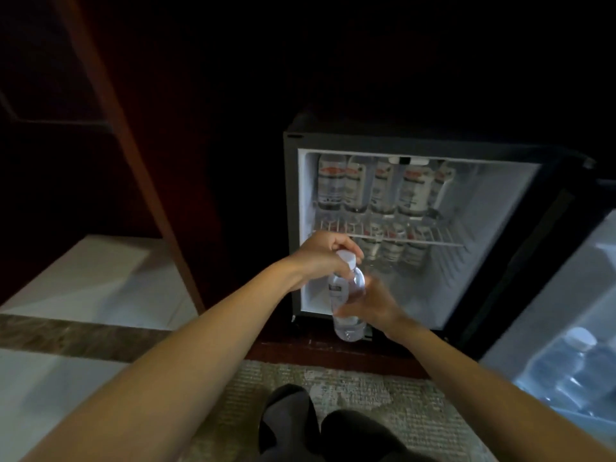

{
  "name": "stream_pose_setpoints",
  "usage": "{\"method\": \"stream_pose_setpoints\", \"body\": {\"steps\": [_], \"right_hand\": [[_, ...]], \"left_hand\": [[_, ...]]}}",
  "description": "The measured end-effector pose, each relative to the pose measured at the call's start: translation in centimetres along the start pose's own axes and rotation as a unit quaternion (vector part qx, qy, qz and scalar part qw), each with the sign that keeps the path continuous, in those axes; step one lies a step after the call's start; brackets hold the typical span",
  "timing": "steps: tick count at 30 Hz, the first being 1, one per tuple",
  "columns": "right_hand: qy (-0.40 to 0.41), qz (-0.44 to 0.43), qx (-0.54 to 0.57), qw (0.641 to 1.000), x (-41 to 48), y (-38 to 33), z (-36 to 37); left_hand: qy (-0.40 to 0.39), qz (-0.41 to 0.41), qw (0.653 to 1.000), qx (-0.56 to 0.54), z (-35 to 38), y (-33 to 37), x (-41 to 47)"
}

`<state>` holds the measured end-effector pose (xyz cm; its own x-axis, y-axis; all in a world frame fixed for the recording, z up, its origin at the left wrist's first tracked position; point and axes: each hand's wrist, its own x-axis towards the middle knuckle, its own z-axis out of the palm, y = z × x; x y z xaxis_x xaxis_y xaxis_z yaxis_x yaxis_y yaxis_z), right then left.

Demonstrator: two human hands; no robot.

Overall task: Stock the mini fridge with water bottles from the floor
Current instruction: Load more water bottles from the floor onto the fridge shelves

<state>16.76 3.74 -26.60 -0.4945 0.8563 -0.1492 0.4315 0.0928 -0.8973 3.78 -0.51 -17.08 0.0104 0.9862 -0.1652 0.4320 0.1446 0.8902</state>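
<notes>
"While the mini fridge (290,211) stood open, where was the water bottle (346,296)?"

"It was upright in the air, just in front of the lower compartment. Its white cap (346,259) was on top and its base hung about level with the fridge's bottom edge."

"How did the hands have it?"

"The left hand (321,258) had its fingers curled round the neck, right under the cap. The right hand (371,306) was wrapped round the body lower down, from the right side. That part was blurred, so I couldn't make out each finger."

"What was inside?"

"A row of labelled bottles (383,190) stood on the wire shelf (440,237), crowded from the left wall to past the middle. Under the shelf were more bottles (396,251), set toward the back and partly hidden by the left hand."

"And the door (560,311)?"

"It was swung out to the right, with door bottles (580,358) sitting in its rack and one white cap showing on top."

"Anything around the person?"

"Two feet (290,415) in dark socks or shoes, I couldn't tell which, were on a patterned carpet (383,391). A pale marble floor (83,285) with a brown band lay to the left. A dark wooden post (133,145) rose between that floor and the fridge."
</notes>
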Motion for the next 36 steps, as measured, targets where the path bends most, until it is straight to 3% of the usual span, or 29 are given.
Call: {"method": "stream_pose_setpoints", "body": {"steps": [5, 10, 18, 25, 36], "right_hand": [[0.085, 0.047, 0.021, 0.995, 5.8, 5.1, 0.5], [0.124, 0.08, 0.072, 0.986, 11.4, 8.2, 1.0], [0.15, 0.061, 0.095, 0.982, 18.5, 10.6, 1.9], [0.083, 0.011, 0.136, 0.987, 22.3, 10.7, 3.5], [0.081, 0.013, 0.086, 0.993, 24.4, 10.2, 5.1]], "left_hand": [[0.023, -0.075, 0.996, -0.042, 1.0, -5.2, 6.0], [0.087, -0.15, 0.977, 0.127, 1.3, -12.3, 10.7], [0.02, -0.175, 0.964, 0.199, 4.1, -19.0, 16.5], [0.071, -0.194, 0.975, 0.082, 5.8, -21.6, 17.4], [0.096, -0.181, 0.979, 0.011, 5.2, -20.5, 17.3]]}}
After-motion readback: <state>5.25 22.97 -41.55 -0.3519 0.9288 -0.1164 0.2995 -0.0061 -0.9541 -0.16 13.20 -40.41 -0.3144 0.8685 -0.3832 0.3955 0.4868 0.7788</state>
